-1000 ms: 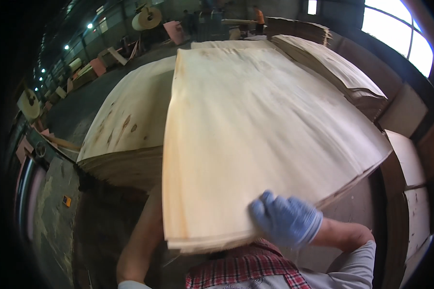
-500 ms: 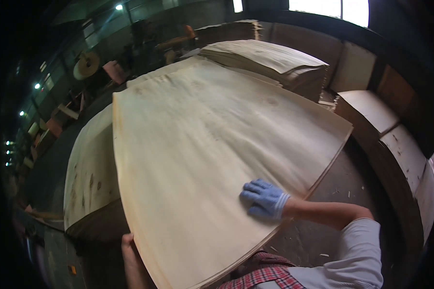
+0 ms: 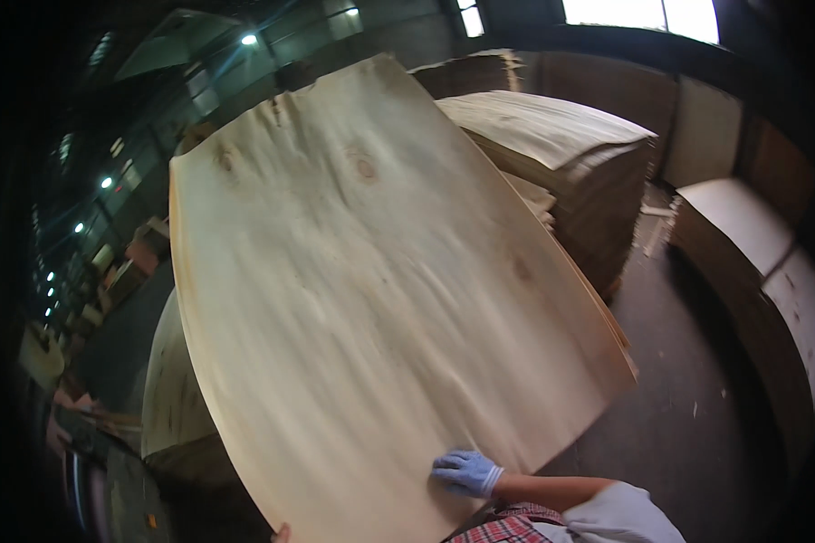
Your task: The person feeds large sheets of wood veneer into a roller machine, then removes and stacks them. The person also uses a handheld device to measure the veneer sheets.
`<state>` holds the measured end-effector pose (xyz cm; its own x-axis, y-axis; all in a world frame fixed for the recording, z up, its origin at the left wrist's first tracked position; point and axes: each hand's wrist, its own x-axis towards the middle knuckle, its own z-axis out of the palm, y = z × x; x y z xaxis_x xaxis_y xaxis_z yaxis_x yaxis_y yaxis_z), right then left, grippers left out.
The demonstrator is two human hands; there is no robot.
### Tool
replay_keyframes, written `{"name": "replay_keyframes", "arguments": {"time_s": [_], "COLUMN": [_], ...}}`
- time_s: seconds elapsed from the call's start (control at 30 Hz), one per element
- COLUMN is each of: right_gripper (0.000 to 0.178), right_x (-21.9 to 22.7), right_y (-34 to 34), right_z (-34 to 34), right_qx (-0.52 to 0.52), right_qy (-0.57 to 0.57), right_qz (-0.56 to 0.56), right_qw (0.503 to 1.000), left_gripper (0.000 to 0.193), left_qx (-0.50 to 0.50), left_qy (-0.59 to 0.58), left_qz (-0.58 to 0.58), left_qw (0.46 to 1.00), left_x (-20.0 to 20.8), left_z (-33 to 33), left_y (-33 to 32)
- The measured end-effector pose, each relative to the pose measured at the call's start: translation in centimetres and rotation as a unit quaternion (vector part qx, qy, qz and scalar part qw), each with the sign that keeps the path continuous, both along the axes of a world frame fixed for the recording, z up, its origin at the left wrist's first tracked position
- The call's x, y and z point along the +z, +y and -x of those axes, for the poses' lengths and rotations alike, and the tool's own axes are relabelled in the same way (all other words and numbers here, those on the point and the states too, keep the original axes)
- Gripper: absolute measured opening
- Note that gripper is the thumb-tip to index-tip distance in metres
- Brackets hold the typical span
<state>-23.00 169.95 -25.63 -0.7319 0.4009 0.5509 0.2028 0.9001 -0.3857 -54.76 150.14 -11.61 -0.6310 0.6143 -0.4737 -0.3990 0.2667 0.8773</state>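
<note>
A large pale wood veneer sheet (image 3: 362, 299), with knots and a rippled far edge, spans the middle of the view, its far end raised. More sheet edges show under its right side. My left hand (image 3: 282, 534), bare and mostly cut off by the lower border, grips the sheet's near left edge; only fingertips show. In a light blue glove, my right hand (image 3: 466, 472) lies flat on the top face near the front, fingers stretched out.
A tall veneer stack (image 3: 552, 154) stands behind on the right, with a lower stack (image 3: 743, 222) along the right side. Another stack (image 3: 177, 389) is partly covered at left. Scraps dot the dark floor (image 3: 670, 398).
The sheet's far end has risen and the sheet has come nearer to me. Both hands have moved lower in the view, the right still flat on it. The view has shifted.
</note>
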Motion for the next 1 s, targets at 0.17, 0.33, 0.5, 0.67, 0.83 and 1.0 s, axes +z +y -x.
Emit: {"name": "replay_keyframes", "arguments": {"time_s": [0.17,0.33,0.5,0.67,0.83,1.0], "right_gripper": [0.040,0.078,0.063,0.052,0.046,0.046], "right_x": [9.8,13.6,11.6,18.0,26.4,25.7], "right_y": [23.0,40.6,38.6,36.1,32.4,37.3], "right_z": [-20.7,-34.7,-35.8,-34.5,-30.7,-31.3], "right_qx": [-0.297,-0.291,-0.270,-0.162,-0.051,-0.055], "right_qy": [0.075,0.111,0.053,0.071,0.139,0.082], "right_qz": [-0.198,0.402,0.516,0.524,0.570,0.532], "right_qw": [0.931,0.861,0.811,0.833,0.808,0.841], "left_gripper": [0.043,0.043,0.044,0.044,0.045,0.045], "left_qx": [0.055,0.066,0.044,0.024,0.005,0.004], "left_qy": [0.041,0.075,0.101,0.130,0.164,0.212], "left_qz": [0.019,0.026,0.022,0.029,0.038,0.058], "left_qw": [0.997,0.995,0.994,0.991,0.986,0.976], "left_x": [0.4,3.5,2.8,3.5,5.8,6.6], "left_z": [-8.0,-14.2,-13.9,-14.6,-16.0,-20.8], "left_y": [5.1,9.3,9.5,10.9,13.5,17.8]}}
